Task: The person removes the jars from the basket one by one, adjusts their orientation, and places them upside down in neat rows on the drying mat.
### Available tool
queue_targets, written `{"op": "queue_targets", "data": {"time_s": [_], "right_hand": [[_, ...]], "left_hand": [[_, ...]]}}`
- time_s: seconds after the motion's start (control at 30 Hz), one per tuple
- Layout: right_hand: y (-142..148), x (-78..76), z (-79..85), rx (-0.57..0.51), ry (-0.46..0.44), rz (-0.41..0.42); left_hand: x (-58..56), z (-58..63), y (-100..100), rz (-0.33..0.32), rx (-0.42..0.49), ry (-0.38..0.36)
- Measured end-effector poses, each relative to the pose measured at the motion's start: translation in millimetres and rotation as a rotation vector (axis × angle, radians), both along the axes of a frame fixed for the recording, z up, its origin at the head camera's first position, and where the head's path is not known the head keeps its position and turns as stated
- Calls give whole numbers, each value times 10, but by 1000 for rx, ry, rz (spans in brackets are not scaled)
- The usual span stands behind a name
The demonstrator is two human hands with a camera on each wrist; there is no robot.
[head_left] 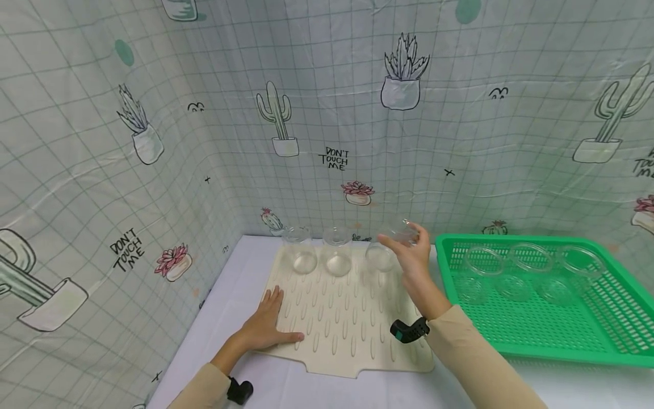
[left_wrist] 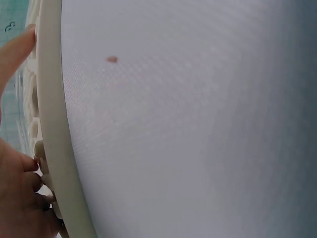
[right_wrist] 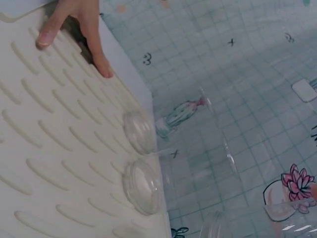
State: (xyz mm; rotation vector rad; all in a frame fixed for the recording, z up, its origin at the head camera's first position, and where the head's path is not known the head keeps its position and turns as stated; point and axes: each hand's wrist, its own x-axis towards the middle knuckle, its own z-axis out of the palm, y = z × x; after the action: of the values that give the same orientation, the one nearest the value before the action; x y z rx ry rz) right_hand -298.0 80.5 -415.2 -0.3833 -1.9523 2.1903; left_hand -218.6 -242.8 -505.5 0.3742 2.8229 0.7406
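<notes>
My left hand lies with fingers spread on the left side of a cream ridged drainboard. In the left wrist view its fingers touch the ridged side of the board. Near the board's back right, my right hand grips a clear cup by its upper part, thumb and fingers around it. This cup's base overlaps the board in the head view. To its left stand two more clear cups, one in the middle and one at the left, both upright along the back edge.
To the right sits a green perforated basket with three clear cups in a row at its back. A white cloth covers the table. Patterned curtain hangs close behind and at the left.
</notes>
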Motion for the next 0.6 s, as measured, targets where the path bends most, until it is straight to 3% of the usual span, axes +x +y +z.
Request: {"op": "queue_targets", "data": {"time_s": [0.5,0.6], "right_hand": [[-114,-216,-174,87,-8,37],[-95,-319,-347,87,11,30]], "left_hand": [[2,17,-4,-18,-34,3],[12,22,-7,-14,-24,2]]}}
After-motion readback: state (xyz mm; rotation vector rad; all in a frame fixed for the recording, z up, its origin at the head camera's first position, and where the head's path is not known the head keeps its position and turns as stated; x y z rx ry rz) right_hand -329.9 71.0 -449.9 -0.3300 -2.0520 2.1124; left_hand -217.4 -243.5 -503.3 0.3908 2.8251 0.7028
